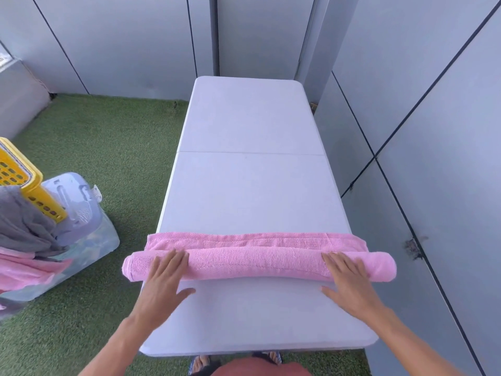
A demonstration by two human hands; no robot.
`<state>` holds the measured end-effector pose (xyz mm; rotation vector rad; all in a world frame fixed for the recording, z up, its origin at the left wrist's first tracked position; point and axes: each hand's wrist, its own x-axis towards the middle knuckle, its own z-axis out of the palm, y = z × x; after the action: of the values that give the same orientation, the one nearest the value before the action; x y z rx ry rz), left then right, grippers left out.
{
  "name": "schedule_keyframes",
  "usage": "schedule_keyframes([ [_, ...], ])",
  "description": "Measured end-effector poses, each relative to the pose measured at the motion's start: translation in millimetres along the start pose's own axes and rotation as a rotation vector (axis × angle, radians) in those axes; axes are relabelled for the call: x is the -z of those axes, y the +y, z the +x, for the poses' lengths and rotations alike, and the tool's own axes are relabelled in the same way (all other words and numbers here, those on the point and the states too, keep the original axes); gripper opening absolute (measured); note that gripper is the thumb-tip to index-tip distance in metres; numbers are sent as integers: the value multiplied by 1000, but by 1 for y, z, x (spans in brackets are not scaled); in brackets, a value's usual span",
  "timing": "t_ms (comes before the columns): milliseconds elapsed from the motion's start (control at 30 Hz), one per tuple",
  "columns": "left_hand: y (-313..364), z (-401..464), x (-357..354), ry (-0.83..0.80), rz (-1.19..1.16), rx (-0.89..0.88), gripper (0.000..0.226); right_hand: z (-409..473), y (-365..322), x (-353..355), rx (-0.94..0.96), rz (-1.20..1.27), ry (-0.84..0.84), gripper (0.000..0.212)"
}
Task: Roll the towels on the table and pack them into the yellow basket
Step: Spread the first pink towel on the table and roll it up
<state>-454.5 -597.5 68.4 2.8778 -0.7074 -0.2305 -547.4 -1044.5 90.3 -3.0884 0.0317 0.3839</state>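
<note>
Rolling nearly finished, packing not begun.
Pink towel spans the table near its front edge, a narrow strip unrolled; left hand and right hand press it flat-fingered. Yellow basket stands off the table's left edge.

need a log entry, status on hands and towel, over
Both hands, left and right, flat on pink towel. Towel nearly rolled, short flap left. Yellow basket off table, left side. Nothing blocking.

Pink towel mostly rolled across table, yellow basket far left
</note>
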Motion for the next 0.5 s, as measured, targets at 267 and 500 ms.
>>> schedule_keyframes([
  [267,2,16,22,-91,-41,60,43,9,4,23,38,28,-66,44],
  [500,-20,31,47,-214,-369,91,44,10,21,25,-65,443,-15,48],
])
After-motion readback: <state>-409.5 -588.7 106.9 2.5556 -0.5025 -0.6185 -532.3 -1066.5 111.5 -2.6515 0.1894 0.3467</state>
